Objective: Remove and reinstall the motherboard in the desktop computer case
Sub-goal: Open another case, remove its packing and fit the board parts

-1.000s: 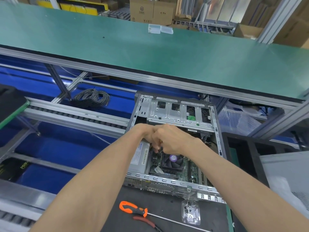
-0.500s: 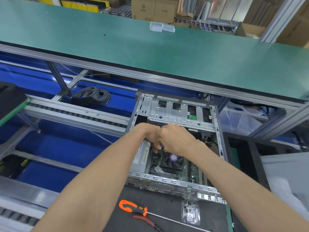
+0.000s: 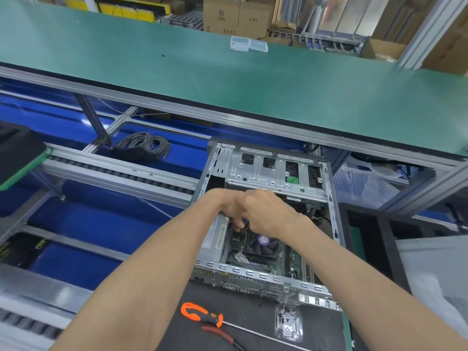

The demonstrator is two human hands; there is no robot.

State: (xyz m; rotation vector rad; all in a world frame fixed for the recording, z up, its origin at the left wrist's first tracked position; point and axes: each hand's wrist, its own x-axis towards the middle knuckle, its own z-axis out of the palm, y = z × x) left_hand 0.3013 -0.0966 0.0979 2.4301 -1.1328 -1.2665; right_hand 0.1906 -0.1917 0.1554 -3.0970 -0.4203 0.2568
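Nearest the camera, a black mat [image 3: 253,323] carries an orange-handled screwdriver [image 3: 202,315], its long shaft pointing right, and a clear plastic packet [image 3: 288,323] near the case's front edge. The open desktop computer case [image 3: 266,171] lies on its side at the far end of this mat. Inside it, the green motherboard [image 3: 291,259] sits seated on the case floor, with a black cooler fan [image 3: 262,245] mounted on it and a silver power supply [image 3: 215,236] to its left.

Both hands meet above the fan, touching each other. The left hand [image 3: 228,205] has its fingers curled downward into the case, pinching a small part that cannot be identified. The right hand [image 3: 268,214] is curled likewise; what its fingers hold is hidden.

Left of the case, roller conveyor rails [image 3: 114,171] cross a blue floor surface, where a coil of black cable [image 3: 143,146] lies. Beyond, a long green worktop [image 3: 177,72] bears two clear plastic boxes [image 3: 249,44]. Cardboard cartons [image 3: 235,16] stand behind it.
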